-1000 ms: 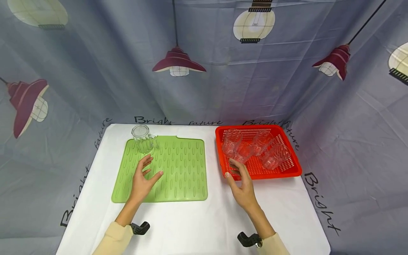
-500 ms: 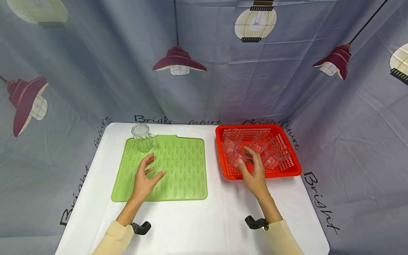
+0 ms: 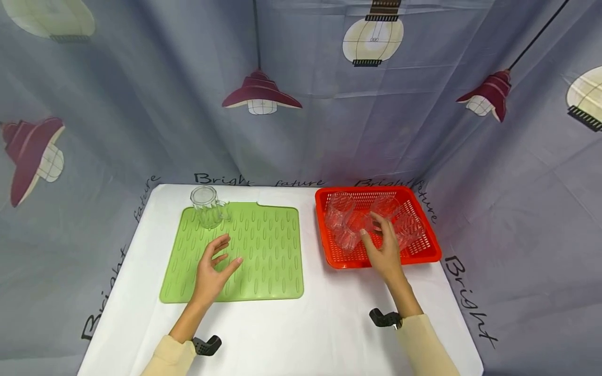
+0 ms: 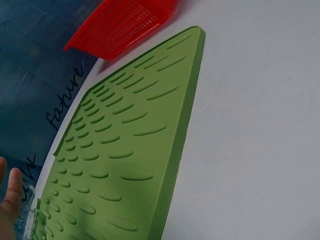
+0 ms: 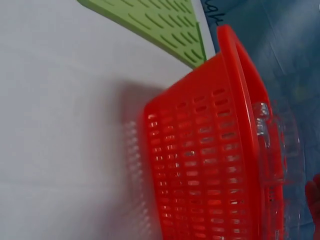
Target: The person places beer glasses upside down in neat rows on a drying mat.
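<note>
My left hand (image 3: 229, 251) hovers open over the ribbed green mat (image 3: 263, 245), fingers spread, holding nothing. A clear glass mug (image 3: 205, 207) stands upright on the mat's far left corner, beyond that hand. My right hand (image 3: 374, 227) reaches into the red slotted basket (image 3: 357, 261) with relaxed fingers over several clear glass mugs (image 3: 339, 210) lying there; I see no grasp. In the left wrist view my fingertips (image 4: 11, 192) show at the left edge above the mat (image 4: 125, 150). The right wrist view shows the basket wall (image 5: 200, 170) and a glass mug (image 5: 275, 140) inside.
A white table (image 3: 305, 324) carries the mat on the left and the basket on the right. A blue-grey curtain (image 3: 301, 115) printed with lamps closes in the back and both sides. The basket (image 4: 120, 25) lies just beyond the mat's right edge.
My right hand moved from the table in front of the basket forward into it, over the glasses. My left hand stayed over the mat.
</note>
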The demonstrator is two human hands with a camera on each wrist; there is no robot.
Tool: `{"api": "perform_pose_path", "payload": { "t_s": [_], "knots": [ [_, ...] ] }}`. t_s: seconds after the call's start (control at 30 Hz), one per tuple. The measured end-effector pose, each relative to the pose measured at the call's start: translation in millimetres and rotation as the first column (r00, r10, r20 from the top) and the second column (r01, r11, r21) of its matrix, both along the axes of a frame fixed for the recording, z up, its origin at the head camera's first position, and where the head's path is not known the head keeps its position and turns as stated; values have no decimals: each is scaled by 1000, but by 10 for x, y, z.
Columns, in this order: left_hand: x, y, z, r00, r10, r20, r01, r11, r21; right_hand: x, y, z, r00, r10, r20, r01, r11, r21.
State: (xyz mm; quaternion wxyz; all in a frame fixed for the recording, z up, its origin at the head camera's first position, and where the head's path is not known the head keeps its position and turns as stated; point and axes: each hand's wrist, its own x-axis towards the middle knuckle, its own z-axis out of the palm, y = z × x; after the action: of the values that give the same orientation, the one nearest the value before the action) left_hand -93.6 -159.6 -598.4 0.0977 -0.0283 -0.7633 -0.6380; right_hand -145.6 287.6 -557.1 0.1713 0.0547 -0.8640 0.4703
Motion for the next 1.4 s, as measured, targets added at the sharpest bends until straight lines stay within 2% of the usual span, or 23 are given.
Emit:
{"api": "perform_pose_path", "payload": {
  "t_s": [0.17,0.4,0.57,0.83,1.17,1.4],
  "knots": [
    [61,-2,-55,1000,14,1,-14,1000,11,-11,15,-60,998,-6,66,4,1000,27],
    [51,20,-58,1000,3,-2,-3,1000,7,-113,26,-93,984,-32,173,16,995,96],
    [69,-17,-79,999,46,-8,-46,998,31,-152,-16,-165,973,-25,229,-3,993,120],
    [114,-2,-102,999,41,3,-41,998,45,-178,-21,-225,974,-25,224,-5,991,133],
    [127,18,-88,999,44,7,-44,997,56,-258,-28,-238,960,-19,281,-23,989,144],
    [135,37,-104,998,51,21,-52,997,54,-282,-25,-230,962,-28,272,-16,987,158]
  ]
}}
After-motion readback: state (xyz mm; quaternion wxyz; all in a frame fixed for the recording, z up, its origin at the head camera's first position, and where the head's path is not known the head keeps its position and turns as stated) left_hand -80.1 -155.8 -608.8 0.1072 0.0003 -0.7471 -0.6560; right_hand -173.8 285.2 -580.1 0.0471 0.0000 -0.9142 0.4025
